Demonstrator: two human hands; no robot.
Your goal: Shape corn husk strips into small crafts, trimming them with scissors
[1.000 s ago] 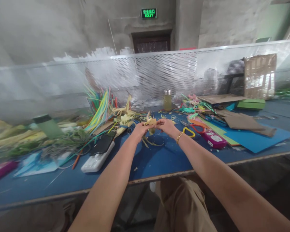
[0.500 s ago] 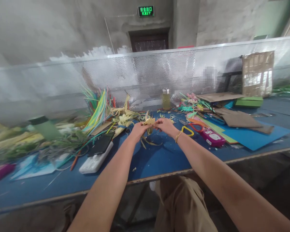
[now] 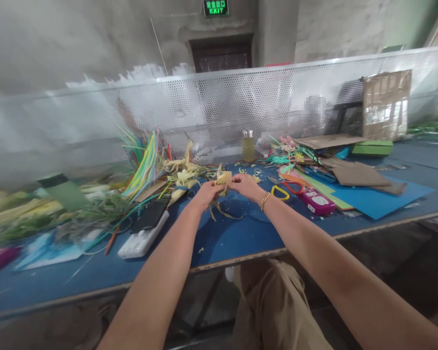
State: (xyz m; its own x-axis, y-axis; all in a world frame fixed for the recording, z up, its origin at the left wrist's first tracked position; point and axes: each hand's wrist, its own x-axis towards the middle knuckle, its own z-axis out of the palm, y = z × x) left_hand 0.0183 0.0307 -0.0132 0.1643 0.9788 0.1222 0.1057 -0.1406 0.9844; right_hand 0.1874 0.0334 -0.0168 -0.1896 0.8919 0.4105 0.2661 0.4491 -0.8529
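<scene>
Centrally, a pale-yellow, papery, husk-like bundle [image 3: 224, 178] is probably light, soft and easily torn, best pinched where its layers gather; it appears ruffled, with narrow strips showing below, and lies between the hands over the blue tabletop [image 3: 237, 238]. The left hand [image 3: 206, 193] is closed around its left side; the right hand [image 3: 246, 186] pinches its right edge; scissors with yellow and red handle loops [image 3: 285, 184] lie just beyond.

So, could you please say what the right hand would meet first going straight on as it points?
The right hand would likely first meet the pale yellow husk-like piece in the left hand, though depth is unclear.
</scene>
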